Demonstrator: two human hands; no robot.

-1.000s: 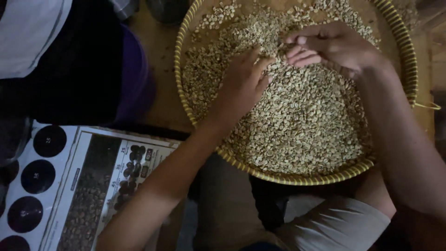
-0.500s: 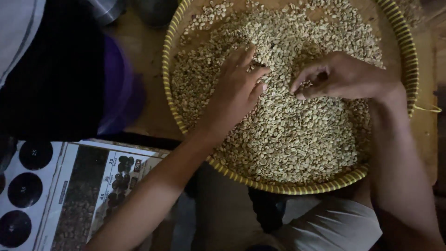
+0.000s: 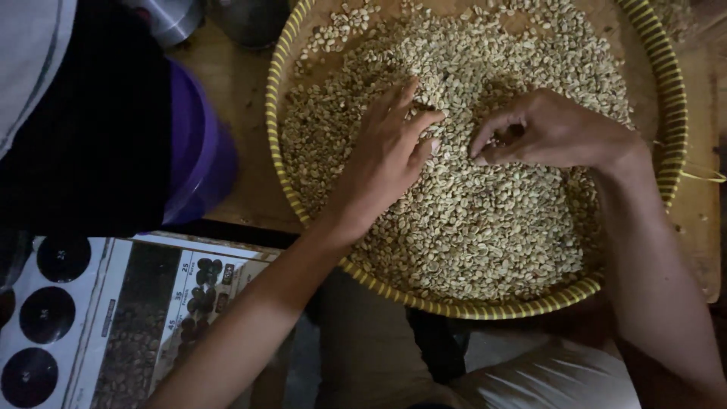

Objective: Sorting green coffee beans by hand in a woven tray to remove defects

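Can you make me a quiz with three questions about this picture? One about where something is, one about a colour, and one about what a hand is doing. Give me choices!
1. Where do the pale beans lie?
A. in the round woven tray
B. on the printed chart
C. in the purple bowl

2. What colour is the bowl left of the tray?
A. red
B. purple
C. green

3. How does the left hand lie?
A. closed in a fist
B. lifted off the beans
C. flat on the beans, fingers spread

Answers:
1 A, the beans fill the tray.
2 B, its side shows purple.
3 C, the palm rests on the beans.
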